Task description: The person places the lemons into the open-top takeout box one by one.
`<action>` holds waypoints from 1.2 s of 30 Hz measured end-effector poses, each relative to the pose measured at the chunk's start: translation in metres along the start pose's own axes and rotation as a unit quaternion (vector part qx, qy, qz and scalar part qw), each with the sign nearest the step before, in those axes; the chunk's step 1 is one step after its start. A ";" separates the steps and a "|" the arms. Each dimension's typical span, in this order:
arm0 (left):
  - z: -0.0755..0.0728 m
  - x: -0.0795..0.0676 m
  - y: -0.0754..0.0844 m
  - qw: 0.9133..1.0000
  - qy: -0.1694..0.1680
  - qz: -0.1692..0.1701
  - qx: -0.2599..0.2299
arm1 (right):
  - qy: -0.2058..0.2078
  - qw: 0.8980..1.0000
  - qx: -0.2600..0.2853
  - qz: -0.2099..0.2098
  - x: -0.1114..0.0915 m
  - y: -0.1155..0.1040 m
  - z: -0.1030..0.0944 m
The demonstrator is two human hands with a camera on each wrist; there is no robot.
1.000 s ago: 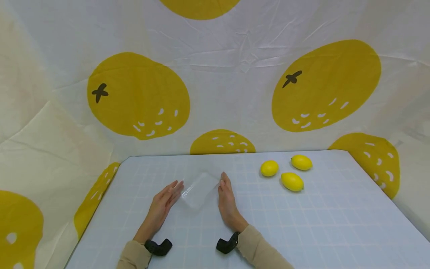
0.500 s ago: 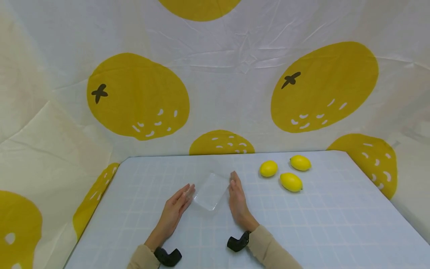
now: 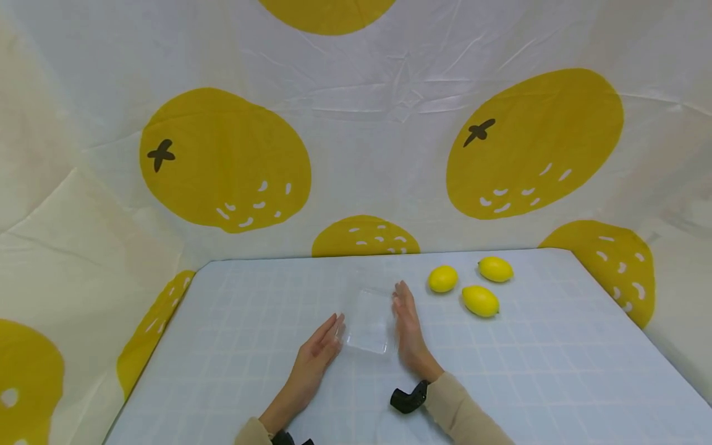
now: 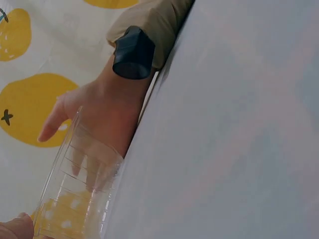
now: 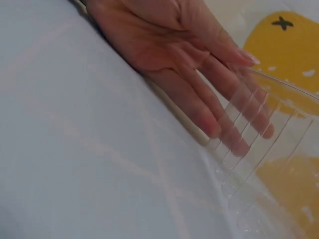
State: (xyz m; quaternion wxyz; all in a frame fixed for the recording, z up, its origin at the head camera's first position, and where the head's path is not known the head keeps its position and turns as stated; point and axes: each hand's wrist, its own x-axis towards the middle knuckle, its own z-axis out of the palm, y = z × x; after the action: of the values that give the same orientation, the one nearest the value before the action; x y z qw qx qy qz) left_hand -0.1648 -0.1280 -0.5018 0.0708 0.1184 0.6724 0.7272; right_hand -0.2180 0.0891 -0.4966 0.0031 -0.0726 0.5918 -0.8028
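A clear plastic box (image 3: pixel 367 321) sits on the table between my two hands, its walls ridged in the wrist views. My left hand (image 3: pixel 314 361) touches its left side with fingers stretched out. On the other side, my right hand (image 3: pixel 410 334) stands on edge, fingers straight along the wall. Across the left wrist view, the right hand (image 4: pixel 107 117) shows partly through the box (image 4: pixel 75 184). In the right wrist view, straight fingers show through the ridged plastic (image 5: pixel 259 149). Three lemons lie right of the right hand: one nearest (image 3: pixel 442 279), one behind (image 3: pixel 495 269), one in front (image 3: pixel 481 301).
A pale blue checked cloth covers the table (image 3: pixel 528 371). Behind and at both sides hangs a white curtain (image 3: pixel 378 154) with large yellow fruit prints. A black wrist camera (image 3: pixel 408 398) sits on the right wrist.
Both hands have moved to the right with the clear box between them. The box has turned and now stands straighter to me. The lemons stay in place on the table.
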 end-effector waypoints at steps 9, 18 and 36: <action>0.017 -0.005 -0.003 0.999 -0.038 0.038 -0.004 | -0.040 0.997 -0.061 -0.019 -0.003 -0.010 -0.017; 0.021 -0.007 -0.003 0.997 -0.054 0.054 0.005 | -0.061 0.995 -0.074 -0.005 0.004 -0.015 -0.030; 0.022 -0.007 -0.006 0.999 -0.040 0.028 0.014 | -0.067 0.996 -0.061 0.021 0.007 -0.010 -0.031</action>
State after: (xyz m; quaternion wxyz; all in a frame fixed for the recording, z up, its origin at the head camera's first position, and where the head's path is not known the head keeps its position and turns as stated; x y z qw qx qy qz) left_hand -0.1525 -0.1078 -0.5067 0.0756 0.1670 0.6756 0.7141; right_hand -0.2279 0.1213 -0.4953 0.0553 -0.1139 0.6396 -0.7582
